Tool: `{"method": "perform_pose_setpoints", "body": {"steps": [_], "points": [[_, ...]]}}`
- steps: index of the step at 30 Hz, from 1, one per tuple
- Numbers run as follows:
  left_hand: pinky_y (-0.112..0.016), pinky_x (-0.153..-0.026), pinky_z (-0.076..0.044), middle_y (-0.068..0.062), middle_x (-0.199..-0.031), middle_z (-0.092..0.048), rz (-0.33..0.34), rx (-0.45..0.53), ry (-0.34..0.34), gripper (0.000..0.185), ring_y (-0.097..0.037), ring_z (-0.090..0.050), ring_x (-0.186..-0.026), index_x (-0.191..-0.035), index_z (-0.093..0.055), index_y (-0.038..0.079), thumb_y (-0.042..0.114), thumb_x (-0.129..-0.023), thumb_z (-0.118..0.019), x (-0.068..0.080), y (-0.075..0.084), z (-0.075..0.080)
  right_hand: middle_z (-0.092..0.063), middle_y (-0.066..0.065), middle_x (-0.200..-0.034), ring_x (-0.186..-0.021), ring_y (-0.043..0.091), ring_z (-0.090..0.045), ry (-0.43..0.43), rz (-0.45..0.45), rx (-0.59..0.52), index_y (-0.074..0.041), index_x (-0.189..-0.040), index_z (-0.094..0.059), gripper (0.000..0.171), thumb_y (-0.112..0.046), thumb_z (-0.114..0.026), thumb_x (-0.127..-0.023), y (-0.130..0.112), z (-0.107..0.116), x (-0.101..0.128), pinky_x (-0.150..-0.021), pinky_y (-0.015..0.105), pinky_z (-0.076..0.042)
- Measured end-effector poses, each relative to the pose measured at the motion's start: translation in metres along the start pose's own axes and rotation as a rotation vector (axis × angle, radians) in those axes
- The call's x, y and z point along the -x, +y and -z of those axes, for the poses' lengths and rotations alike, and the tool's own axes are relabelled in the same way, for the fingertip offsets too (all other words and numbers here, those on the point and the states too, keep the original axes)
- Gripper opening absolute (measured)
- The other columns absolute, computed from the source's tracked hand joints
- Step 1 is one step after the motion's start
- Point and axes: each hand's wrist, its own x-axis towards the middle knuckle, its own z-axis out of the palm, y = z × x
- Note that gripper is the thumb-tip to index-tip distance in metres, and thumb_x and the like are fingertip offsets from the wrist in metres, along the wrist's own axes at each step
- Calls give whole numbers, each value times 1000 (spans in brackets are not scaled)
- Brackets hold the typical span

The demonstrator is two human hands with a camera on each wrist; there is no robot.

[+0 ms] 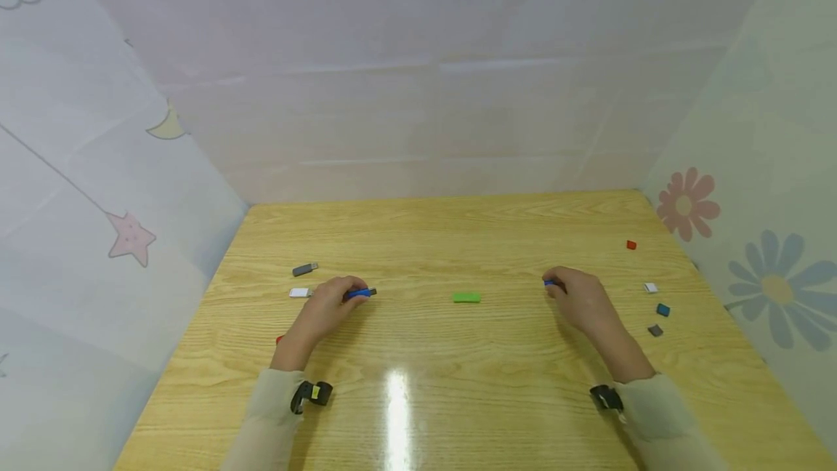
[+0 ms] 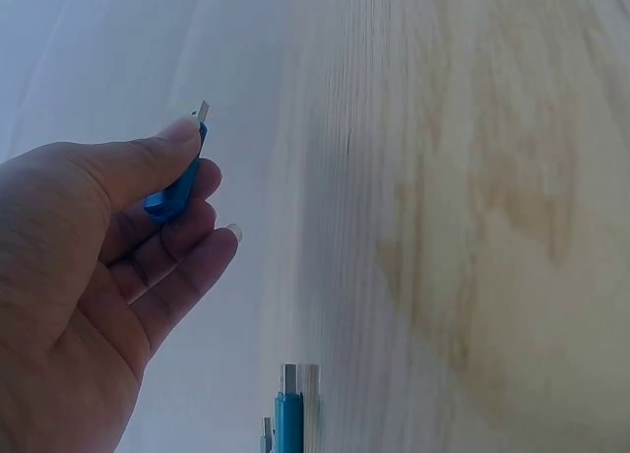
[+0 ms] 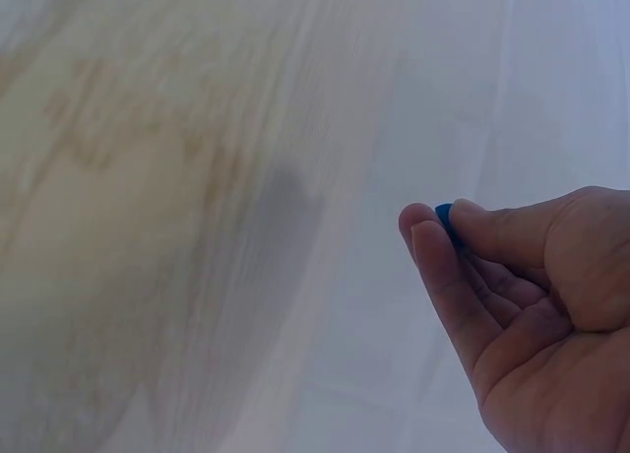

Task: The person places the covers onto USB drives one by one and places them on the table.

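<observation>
My left hand [image 1: 330,305] pinches a blue USB flash drive [image 1: 358,294] between thumb and fingers, its metal plug bare and pointing right in the head view. In the left wrist view the same blue drive [image 2: 175,191] tilts upward under the thumb. On the right side, my right hand [image 1: 580,298] pinches a small blue cap [image 3: 447,221] between thumb and fingertips; most of it is hidden by the fingers. A bright green flash drive [image 1: 466,297] lies on the table between the two hands.
Left of my left hand lie a grey flash drive [image 1: 304,269] and a white one [image 1: 300,293]. Something red [image 1: 280,339] peeks out behind the forearm. A teal drive [image 2: 288,420] shows low in the left wrist view. Loose red [image 1: 631,245], white, teal and grey caps line the right side.
</observation>
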Motion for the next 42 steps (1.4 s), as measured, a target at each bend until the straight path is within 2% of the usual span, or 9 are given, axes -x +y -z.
{"method": "perform_pose_setpoints", "body": {"steps": [7, 14, 28, 33, 42], "points": [[-32, -72, -50, 1, -98, -68, -32, 1, -16, 15, -12, -55, -80, -112, -71, 11, 18, -99, -68, -5, 2, -9, -73, 19, -105, -96, 37, -69, 6, 39, -2, 3, -113, -69, 17, -4, -63, -99, -11, -6, -4, -81, 52, -56], [-33, -74, -51, 2, -100, -68, -41, 21, -31, 13, -11, -57, -82, -110, -71, 13, 18, -100, -67, -9, 12, -18, -73, 18, -105, -95, 35, -69, -24, 51, -30, 4, -115, -69, 18, -5, -62, -100, -19, -12, -6, -79, 49, -58], [-34, -78, -52, 1, -102, -69, -67, 6, -61, 16, -11, -59, -87, -113, -71, 12, 19, -100, -67, -19, 25, -26, -74, 12, -97, -84, 24, -71, -52, 37, -74, 3, -115, -69, 18, -6, -63, -101, -34, -24, -8, -72, 41, -59], [-32, -77, -53, 1, -103, -70, -95, 21, -61, 15, -10, -59, -86, -112, -71, 11, 18, -100, -67, -20, 30, -28, -74, 12, -95, -82, 23, -72, -63, 52, -102, 4, -115, -68, 19, -5, -63, -100, -39, -26, -8, -70, 38, -59], [-31, -78, -53, 0, -105, -70, -134, 39, -63, 15, -11, -60, -89, -112, -72, 11, 17, -99, -68, -24, 35, -38, -74, 9, -96, -84, 21, -72, -70, 69, -111, 2, -116, -68, 19, -7, -62, -101, -46, -29, -9, -72, 38, -59]]}}
